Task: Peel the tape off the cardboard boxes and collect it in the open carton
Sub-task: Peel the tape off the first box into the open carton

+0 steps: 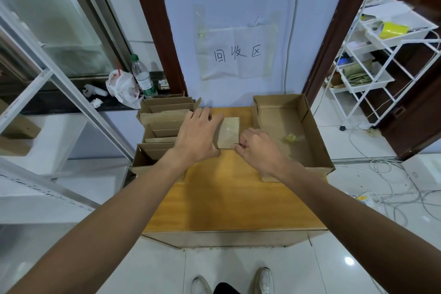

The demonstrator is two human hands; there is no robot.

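A small flat cardboard box (229,132) with clear tape across its top lies on the wooden table (229,198), near the far edge. My left hand (198,135) rests on the box's left side, fingers spread and fairly straight. My right hand (256,148) is at the box's near right corner, fingertips curled and pinching at the tape edge there. To the right stands the open carton (317,136), with a crumpled yellowish wad of tape (293,138) lying on its floor.
A carton of flattened cardboard boxes (162,124) stands at the table's left. Beyond it, a ledge holds a plastic bottle (142,77) and a bag (123,88). A white wire rack (372,55) stands on the right, with cables (391,188) on the floor.
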